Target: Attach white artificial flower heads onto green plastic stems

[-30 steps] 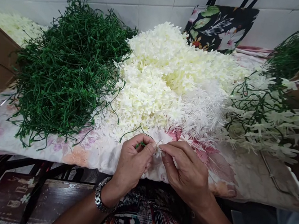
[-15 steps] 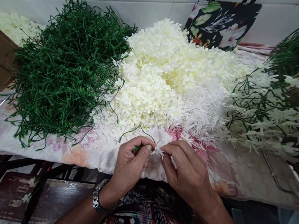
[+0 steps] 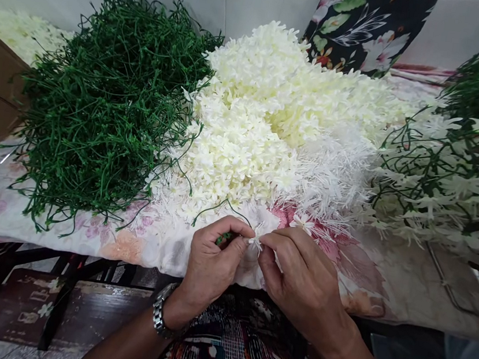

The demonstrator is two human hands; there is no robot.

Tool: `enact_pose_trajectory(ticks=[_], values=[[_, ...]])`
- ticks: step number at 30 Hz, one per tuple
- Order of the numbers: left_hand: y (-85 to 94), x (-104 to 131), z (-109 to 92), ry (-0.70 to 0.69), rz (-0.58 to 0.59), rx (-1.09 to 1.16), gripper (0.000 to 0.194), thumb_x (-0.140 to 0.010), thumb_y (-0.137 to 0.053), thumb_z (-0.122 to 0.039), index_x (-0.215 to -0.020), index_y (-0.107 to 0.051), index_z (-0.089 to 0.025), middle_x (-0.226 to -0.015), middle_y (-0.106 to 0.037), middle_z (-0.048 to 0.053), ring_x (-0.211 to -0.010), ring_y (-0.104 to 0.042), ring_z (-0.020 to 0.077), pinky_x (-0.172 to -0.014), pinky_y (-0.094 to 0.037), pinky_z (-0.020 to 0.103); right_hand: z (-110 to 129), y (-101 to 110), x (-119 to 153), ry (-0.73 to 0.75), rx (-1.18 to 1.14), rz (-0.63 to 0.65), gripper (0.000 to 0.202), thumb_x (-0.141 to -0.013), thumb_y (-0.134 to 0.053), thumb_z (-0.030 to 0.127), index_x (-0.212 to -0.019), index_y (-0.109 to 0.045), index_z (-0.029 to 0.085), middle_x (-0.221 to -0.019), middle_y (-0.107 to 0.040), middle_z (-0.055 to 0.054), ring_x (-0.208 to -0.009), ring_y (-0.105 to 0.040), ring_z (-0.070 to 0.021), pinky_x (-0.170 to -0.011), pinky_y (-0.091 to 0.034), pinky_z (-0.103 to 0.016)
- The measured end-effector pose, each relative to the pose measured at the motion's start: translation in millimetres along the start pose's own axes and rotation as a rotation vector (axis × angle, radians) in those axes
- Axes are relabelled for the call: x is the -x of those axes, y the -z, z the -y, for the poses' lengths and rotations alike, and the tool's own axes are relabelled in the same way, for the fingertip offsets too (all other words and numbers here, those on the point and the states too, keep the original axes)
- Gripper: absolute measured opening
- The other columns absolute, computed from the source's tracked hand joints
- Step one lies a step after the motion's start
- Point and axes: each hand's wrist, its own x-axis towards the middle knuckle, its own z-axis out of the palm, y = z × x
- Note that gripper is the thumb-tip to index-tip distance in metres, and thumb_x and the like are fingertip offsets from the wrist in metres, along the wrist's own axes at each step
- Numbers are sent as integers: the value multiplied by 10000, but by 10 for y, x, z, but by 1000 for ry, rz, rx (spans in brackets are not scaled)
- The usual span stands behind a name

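Observation:
My left hand (image 3: 212, 260) pinches a thin green plastic stem (image 3: 223, 237) between thumb and fingers; its loose end curls up toward the flower pile. My right hand (image 3: 298, 274) pinches a small white plastic flower (image 3: 255, 241) at its fingertips, pressed against the stem's tip. Both hands meet at the front edge of the floral cloth (image 3: 385, 273) covering the table. Just behind them lies a big heap of cream-white flower pieces (image 3: 268, 125). A steel watch sits on my left wrist.
A large tangle of green stems (image 3: 104, 104) fills the left of the table. Assembled sprays of white flowers on green stems (image 3: 435, 180) lie at the right. A dark floral bag (image 3: 362, 34) leans on the tiled wall. Brown boxes stand at both sides.
The hands stay together at the table edge, with only small finger movements on the stem and flower. The view has shifted slightly downward.

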Motion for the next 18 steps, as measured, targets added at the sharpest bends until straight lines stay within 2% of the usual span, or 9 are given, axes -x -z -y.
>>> enact_pose_trajectory(ticks=[6, 11, 13, 15, 18], values=[[11, 1, 20, -2, 9, 60, 173, -665, -559, -35, -649, -655, -179, -608, -614, -44, -560, -524, 65, -532, -409, 155, 12, -11, -13, -51, -120, 9, 119, -821, -497, 40, -794, -533, 150, -697, -557, -47, -705, -560, -162, -613, -456, -278], [6, -18, 38, 177, 75, 277, 27, -651, -649, -141, -661, -643, -165, -523, -529, -49, -415, -381, 43, -392, -306, 159, 3, 0, -44, -118, -317, 11, 118, -834, -472, 51, -829, -528, 154, -698, -556, -28, -656, -541, -119, -587, -452, -240], [7, -25, 34, 233, 99, 326, 53, -637, -677, -180, -647, -630, -158, -488, -490, -54, -397, -353, 42, -373, -276, 161, -3, 0, -56, -142, -355, 10, 119, -836, -466, 63, -818, -527, 165, -681, -547, -16, -630, -525, -114, -563, -441, -237], [14, -29, 25, 225, 116, 331, 83, -630, -695, -196, -631, -623, -154, -501, -490, -48, -407, -356, 44, -378, -276, 166, -7, -1, -67, -167, -378, 12, 120, -838, -466, 82, -794, -526, 176, -653, -531, -1, -598, -505, -110, -538, -426, -235], [32, -29, 4, 112, 154, 273, 59, -663, -682, -177, -633, -636, -157, -593, -539, -19, -479, -415, 63, -421, -322, 177, -14, 2, -76, -191, -399, 23, 118, -841, -471, 106, -769, -524, 182, -624, -517, 13, -567, -491, -104, -517, -410, -227]])
